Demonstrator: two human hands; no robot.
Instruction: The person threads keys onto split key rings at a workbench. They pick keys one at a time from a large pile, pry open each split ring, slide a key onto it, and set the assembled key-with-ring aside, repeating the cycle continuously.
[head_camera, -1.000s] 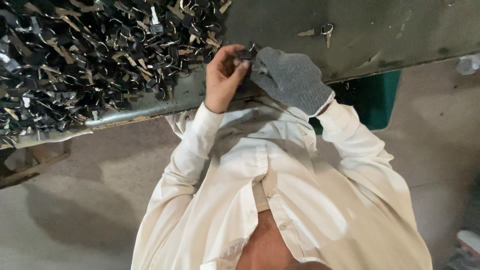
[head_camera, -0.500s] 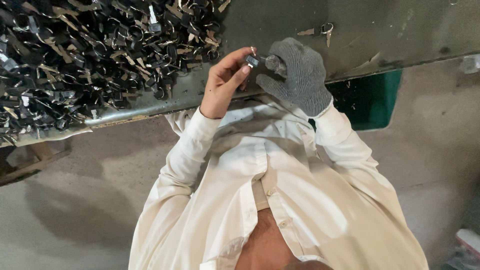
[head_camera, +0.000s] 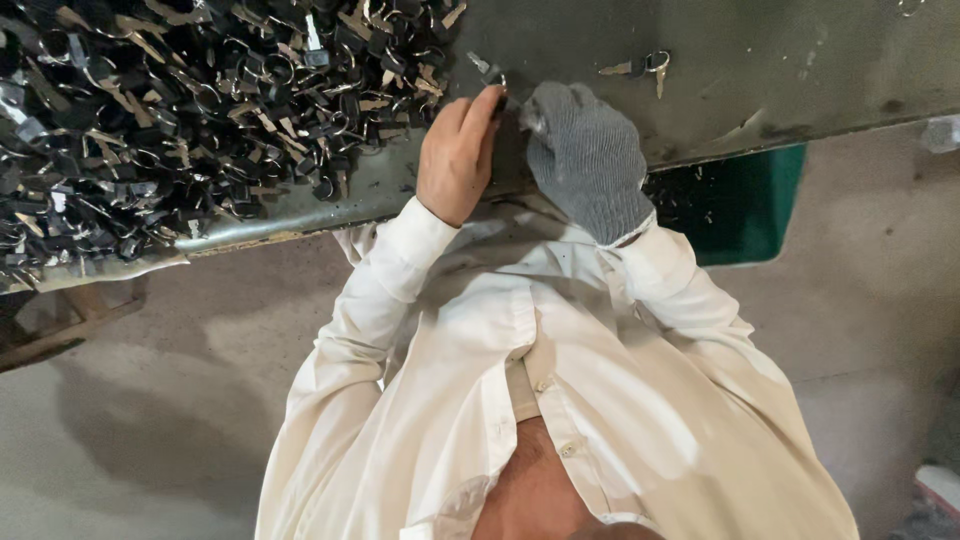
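Together, a small metal part (head_camera: 497, 78) is pinched between the bare left hand (head_camera: 457, 160) and gloved right hand (head_camera: 585, 160), beside the heap of key rings (head_camera: 200, 110).

**Where things lie on the bench**

The left hand (head_camera: 458, 160) and the right hand (head_camera: 585, 155) sit side by side on the near edge of the bench (head_camera: 800, 70), fingertips close together, with a small metal part (head_camera: 497, 80) at the tip of the left hand's fingers. Left of the left hand, a heap of parts (head_camera: 180, 110) covers the bench and reaches up to that hand. Beyond the right hand, a little to its right, a key on a ring (head_camera: 645, 66) lies alone on the bench. Right of the right hand and below the bench edge stands a bin (head_camera: 745, 215). Far left, under the bench, lies a frame (head_camera: 50, 325) on the floor (head_camera: 150, 420).
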